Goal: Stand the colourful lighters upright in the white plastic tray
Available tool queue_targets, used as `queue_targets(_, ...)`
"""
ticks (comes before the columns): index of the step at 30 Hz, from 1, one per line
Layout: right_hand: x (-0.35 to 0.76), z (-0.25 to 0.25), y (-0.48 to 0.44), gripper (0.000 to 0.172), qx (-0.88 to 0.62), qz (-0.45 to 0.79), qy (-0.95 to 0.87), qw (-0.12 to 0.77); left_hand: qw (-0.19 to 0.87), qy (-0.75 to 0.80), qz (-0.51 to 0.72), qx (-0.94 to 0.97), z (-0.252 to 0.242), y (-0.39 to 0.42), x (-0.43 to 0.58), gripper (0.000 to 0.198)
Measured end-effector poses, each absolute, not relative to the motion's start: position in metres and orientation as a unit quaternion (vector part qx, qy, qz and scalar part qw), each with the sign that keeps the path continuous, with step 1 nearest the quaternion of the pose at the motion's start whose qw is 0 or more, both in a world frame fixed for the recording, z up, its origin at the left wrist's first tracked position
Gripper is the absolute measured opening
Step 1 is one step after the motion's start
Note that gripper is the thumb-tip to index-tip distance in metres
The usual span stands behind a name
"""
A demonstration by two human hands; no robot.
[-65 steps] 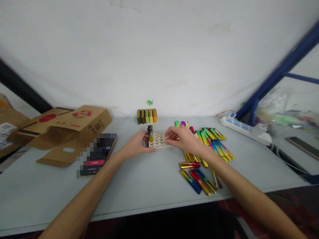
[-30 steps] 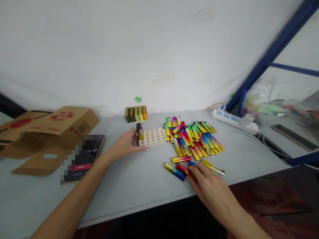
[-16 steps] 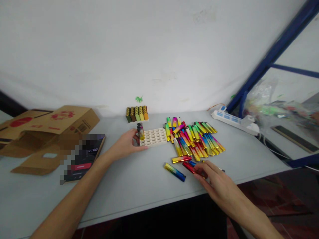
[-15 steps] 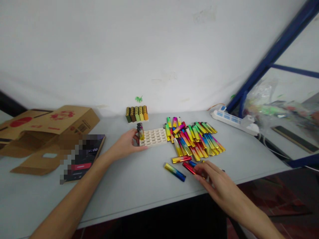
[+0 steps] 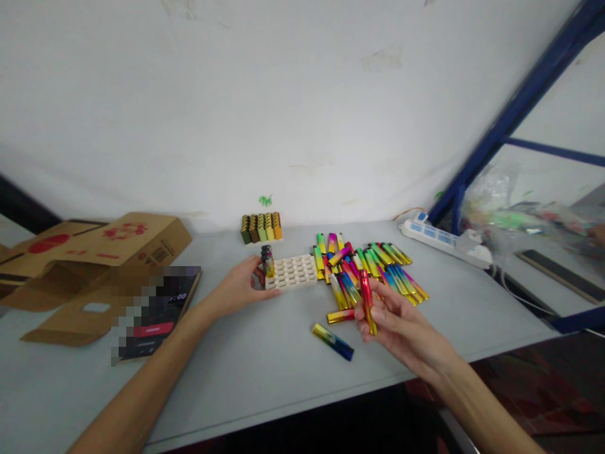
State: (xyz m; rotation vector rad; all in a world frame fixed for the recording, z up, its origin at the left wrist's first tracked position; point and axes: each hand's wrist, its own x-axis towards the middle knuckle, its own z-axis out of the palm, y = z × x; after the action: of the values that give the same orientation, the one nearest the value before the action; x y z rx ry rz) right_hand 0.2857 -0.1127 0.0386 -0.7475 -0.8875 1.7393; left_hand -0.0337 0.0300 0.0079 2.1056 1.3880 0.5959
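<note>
My right hand (image 5: 394, 318) pinches a shiny red-and-gold lighter (image 5: 367, 301), raised almost upright above the table. My left hand (image 5: 241, 287) grips the left end of a white slotted tray (image 5: 297, 272), its thumb along the front edge. A few lighters (image 5: 268, 261) with dark tops stand in the tray's leftmost slots, beside the left fingers. Right of the tray lies a pile of metallic multicoloured lighters (image 5: 352, 271), partly hidden behind my right hand. Nearer the front edge rests a yellow-and-blue lighter (image 5: 333, 342), with a red-and-gold one (image 5: 340, 316) just behind it.
Against the wall stands a filled block of green, brown and yellow lighters (image 5: 261, 228). On the left are an open cardboard box (image 5: 146, 239) and a dark, partly blurred-out device (image 5: 158, 315). A white power strip (image 5: 444, 238) lies at the right, near a blue metal frame (image 5: 501, 135).
My right hand has lifted the red-and-gold lighter off the table and turned it upright, moving slightly toward the pile. My left hand stays at the tray. The view has tilted slightly upward.
</note>
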Motion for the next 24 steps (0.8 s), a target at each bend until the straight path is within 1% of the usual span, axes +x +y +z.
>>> queue_targets(1, 0.285, 0.042, -0.103, 0.04, -0.307, 0.715, -0.376, 0.503, 0.273, 0.515, 0.223, 0.781, 0.008, 0.03, -0.034, 0.061)
queue_targets(2, 0.285, 0.046, -0.092, 0.042, -0.314, 0.709, -0.393, 0.495, 0.274, 0.513, 0.226, 0.781, 0.008, 0.03, -0.034, 0.059)
queue_targets(3, 0.285, 0.05, -0.08, 0.04, -0.324, 0.7, -0.415, 0.483, 0.276, 0.511, 0.23, 0.781, 0.008, 0.03, -0.033, 0.058)
queue_targets(7, 0.282, 0.057, -0.031, 0.02, -0.366, 0.64, -0.519, 0.432, 0.28, 0.503, 0.229, 0.785, 0.008, 0.03, -0.033, 0.055)
queue_targets(10, 0.274, 0.054, 0.0, 0.012, -0.358, 0.617, -0.542, 0.444, 0.277, 0.508, 0.22, 0.786, 0.009, 0.03, -0.033, 0.055)
queue_targets(14, 0.261, 0.044, 0.019, 0.018, -0.338, 0.653, -0.488, 0.47, 0.272, 0.521, 0.206, 0.782, 0.011, 0.029, -0.032, 0.056)
queue_targets(15, 0.259, 0.042, 0.02, 0.023, -0.337, 0.663, -0.477, 0.468, 0.27, 0.525, 0.203, 0.781, 0.011, 0.029, -0.031, 0.056)
queue_targets(17, 0.256, 0.038, 0.017, 0.041, -0.338, 0.673, -0.468, 0.463, 0.265, 0.534, 0.199, 0.778, 0.012, 0.028, -0.031, 0.057)
queue_targets(19, 0.255, 0.036, 0.013, 0.051, -0.346, 0.675, -0.463, 0.459, 0.26, 0.541, 0.202, 0.774, 0.013, 0.028, -0.031, 0.057)
queue_targets(24, 0.25, 0.033, 0.005, 0.048, -0.381, 0.677, -0.439, 0.452, 0.255, 0.538, 0.215, 0.774, 0.015, 0.027, -0.03, 0.055)
